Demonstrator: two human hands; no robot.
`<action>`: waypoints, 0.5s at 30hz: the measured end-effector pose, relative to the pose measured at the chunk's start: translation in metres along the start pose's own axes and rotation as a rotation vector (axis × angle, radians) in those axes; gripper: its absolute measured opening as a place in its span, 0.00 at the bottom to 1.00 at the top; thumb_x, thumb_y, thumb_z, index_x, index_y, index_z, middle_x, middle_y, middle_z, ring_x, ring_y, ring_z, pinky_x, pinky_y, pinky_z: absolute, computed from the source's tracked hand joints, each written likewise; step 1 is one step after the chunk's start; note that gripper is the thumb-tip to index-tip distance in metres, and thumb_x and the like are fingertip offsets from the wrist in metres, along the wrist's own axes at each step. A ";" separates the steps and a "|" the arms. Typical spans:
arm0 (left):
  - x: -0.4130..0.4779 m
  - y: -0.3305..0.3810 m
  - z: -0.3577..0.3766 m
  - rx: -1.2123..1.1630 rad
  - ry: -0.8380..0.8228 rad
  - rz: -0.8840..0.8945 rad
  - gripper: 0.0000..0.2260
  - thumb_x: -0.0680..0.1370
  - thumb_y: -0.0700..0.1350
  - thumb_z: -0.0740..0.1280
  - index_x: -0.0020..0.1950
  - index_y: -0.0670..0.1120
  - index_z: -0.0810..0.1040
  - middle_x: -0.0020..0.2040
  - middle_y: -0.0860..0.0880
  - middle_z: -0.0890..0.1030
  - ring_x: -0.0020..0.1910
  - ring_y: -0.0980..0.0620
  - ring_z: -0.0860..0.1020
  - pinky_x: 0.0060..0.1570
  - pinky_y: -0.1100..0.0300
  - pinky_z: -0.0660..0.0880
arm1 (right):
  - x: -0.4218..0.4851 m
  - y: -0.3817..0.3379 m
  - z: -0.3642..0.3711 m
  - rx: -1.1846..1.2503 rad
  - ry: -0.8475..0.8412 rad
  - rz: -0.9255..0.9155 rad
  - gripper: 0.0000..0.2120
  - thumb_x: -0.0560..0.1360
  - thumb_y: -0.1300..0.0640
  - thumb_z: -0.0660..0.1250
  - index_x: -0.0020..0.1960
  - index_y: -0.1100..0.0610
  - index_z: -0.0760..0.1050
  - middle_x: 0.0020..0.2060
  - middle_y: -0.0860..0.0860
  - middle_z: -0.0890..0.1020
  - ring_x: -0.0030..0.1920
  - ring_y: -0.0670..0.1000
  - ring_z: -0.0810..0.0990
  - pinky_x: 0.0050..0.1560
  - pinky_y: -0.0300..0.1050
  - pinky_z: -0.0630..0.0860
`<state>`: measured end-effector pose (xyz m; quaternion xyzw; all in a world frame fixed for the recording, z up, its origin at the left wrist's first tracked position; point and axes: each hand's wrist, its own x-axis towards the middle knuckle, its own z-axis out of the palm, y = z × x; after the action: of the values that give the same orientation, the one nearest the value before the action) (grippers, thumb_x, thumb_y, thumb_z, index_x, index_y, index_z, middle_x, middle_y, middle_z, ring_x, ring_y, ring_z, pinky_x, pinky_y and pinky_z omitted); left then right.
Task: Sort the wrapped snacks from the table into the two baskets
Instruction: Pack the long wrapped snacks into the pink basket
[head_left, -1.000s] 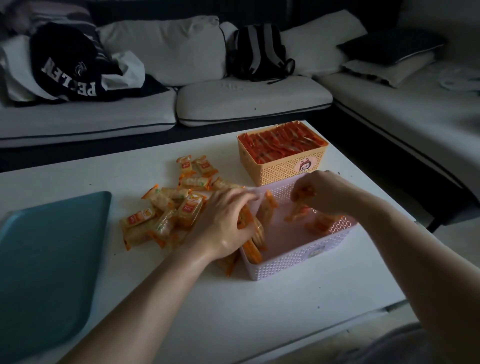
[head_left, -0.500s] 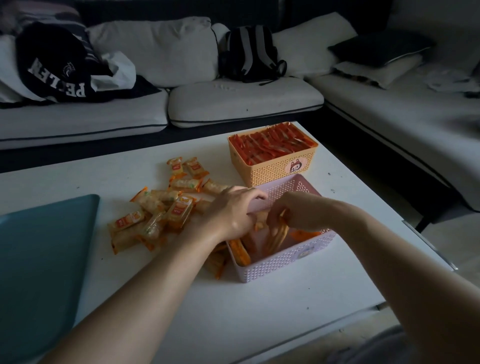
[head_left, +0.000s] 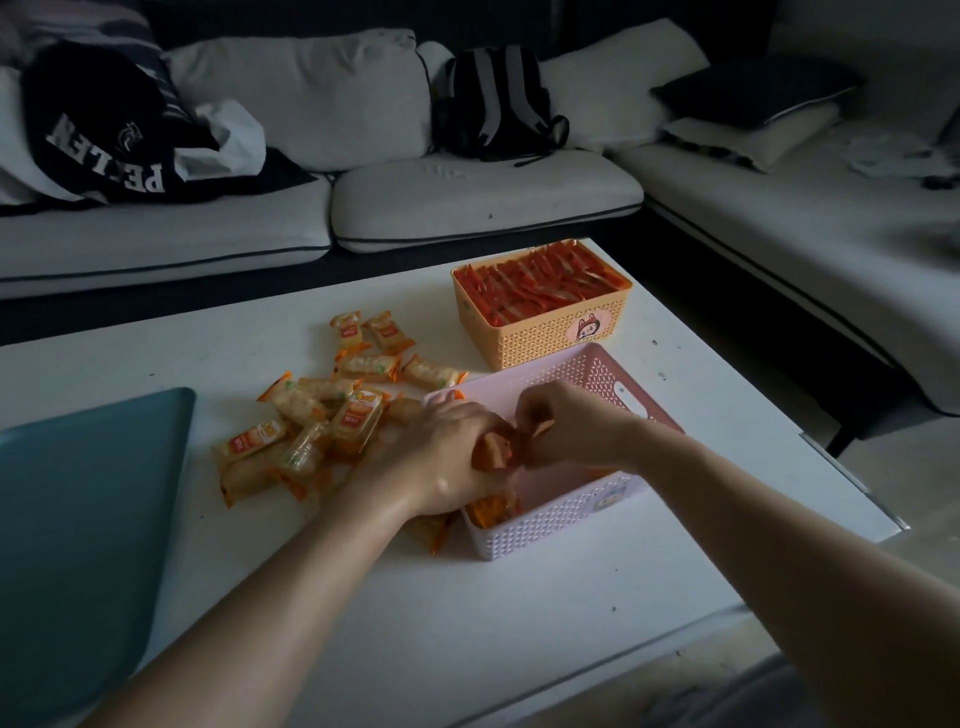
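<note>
Both hands, left (head_left: 457, 457) and right (head_left: 566, 431), have been drawn together over the pink basket (head_left: 597, 499) at centre frame, jointly gripping orange snacks (head_left: 493, 451), so filling continues.

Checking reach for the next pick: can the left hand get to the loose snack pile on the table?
Probably yes. The snack pile lies open on the table just beside the left hand, nothing between, though that hand is holding snacks over the pink basket.

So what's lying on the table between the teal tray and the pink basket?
In the head view, a loose pile of wrapped snacks lies between the teal tray and pink basket.
</note>
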<state>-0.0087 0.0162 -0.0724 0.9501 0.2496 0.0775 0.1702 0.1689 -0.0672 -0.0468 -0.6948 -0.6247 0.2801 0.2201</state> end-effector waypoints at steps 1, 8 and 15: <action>-0.001 -0.002 0.001 0.007 0.000 0.005 0.19 0.72 0.65 0.69 0.58 0.58 0.79 0.58 0.59 0.79 0.64 0.56 0.72 0.75 0.52 0.56 | 0.005 0.007 -0.004 -0.031 0.085 0.043 0.10 0.70 0.67 0.74 0.42 0.53 0.79 0.43 0.51 0.85 0.45 0.52 0.84 0.45 0.45 0.82; -0.003 0.000 -0.004 0.013 0.005 -0.047 0.27 0.72 0.65 0.70 0.68 0.56 0.75 0.68 0.55 0.74 0.70 0.54 0.68 0.72 0.55 0.59 | 0.036 0.048 0.006 -0.549 -0.091 0.182 0.19 0.73 0.60 0.69 0.64 0.52 0.76 0.58 0.53 0.83 0.53 0.54 0.83 0.47 0.45 0.80; -0.005 0.000 -0.007 -0.023 0.002 -0.098 0.38 0.71 0.64 0.74 0.76 0.54 0.65 0.75 0.53 0.66 0.74 0.52 0.63 0.71 0.55 0.61 | 0.035 0.027 -0.005 -0.365 -0.018 0.169 0.12 0.73 0.49 0.75 0.53 0.53 0.81 0.41 0.48 0.84 0.40 0.49 0.82 0.38 0.42 0.78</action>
<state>-0.0141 0.0156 -0.0662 0.9347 0.2950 0.0730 0.1843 0.1947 -0.0355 -0.0650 -0.7706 -0.6066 0.1859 0.0606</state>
